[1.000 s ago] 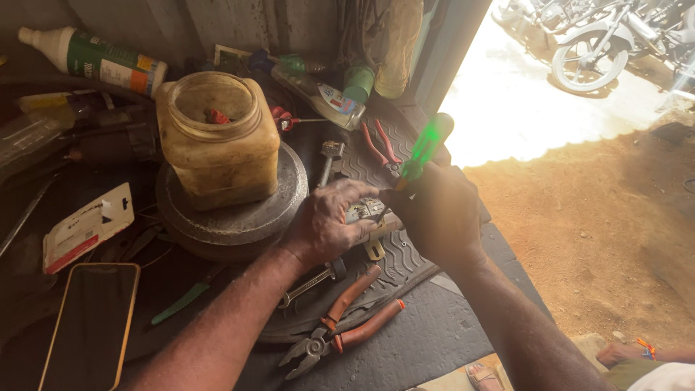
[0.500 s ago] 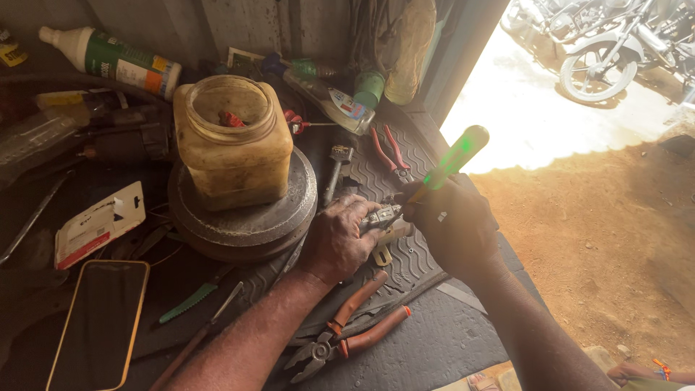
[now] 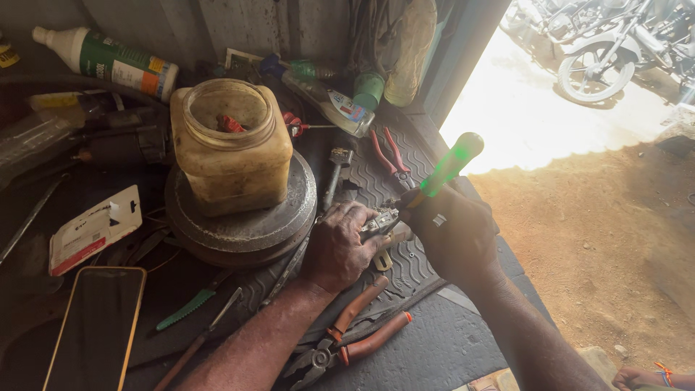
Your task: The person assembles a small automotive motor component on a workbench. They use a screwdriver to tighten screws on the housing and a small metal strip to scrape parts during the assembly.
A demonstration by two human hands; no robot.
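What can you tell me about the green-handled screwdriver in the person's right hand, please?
The screwdriver has a translucent bright green handle that looks like plastic, with a darker rounded cap at its top end. It is tilted, the cap up and to the right, the working end down and to the left. The right hand is wrapped around the lower handle, so the shaft and tip are hidden. It points at a small metal part that the left hand holds against the ribbed black mat.
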